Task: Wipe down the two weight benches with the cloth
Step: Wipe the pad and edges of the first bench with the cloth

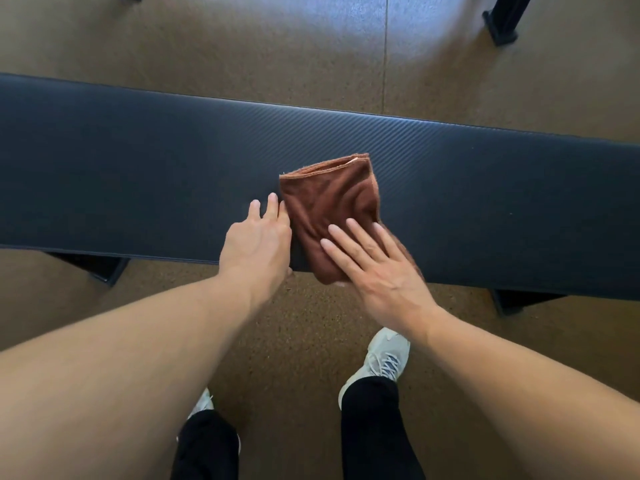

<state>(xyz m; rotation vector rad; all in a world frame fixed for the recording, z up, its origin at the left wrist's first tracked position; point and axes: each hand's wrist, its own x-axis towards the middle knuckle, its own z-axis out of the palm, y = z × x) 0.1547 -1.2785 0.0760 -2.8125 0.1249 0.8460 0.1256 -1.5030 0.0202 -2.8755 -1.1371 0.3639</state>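
Floor: a brown speckled floor (311,46) is seen on both sides of the bench, crossed by a thin seam at the far side.
Black frame foot: a black frame foot (500,27) is planted at the upper right, well apart from the bench.
Shoes: pale lace-up shoes (381,362) and black trouser legs (374,431) are seen just short of the bench's near edge.
Weight bench: one black padded weight bench (138,174) is laid across the view, with dark supports below its near edge.
Cloth: a folded rust-brown cloth (329,202) is laid on the pad, its near end overhanging the near edge.
Right hand: the right hand (377,268) is pressed flat on the cloth's near part, fingers straight and spread.
Left hand: the left hand (258,240) is laid on the pad just beside the cloth's left edge, fingers extended, fingertips touching that edge.
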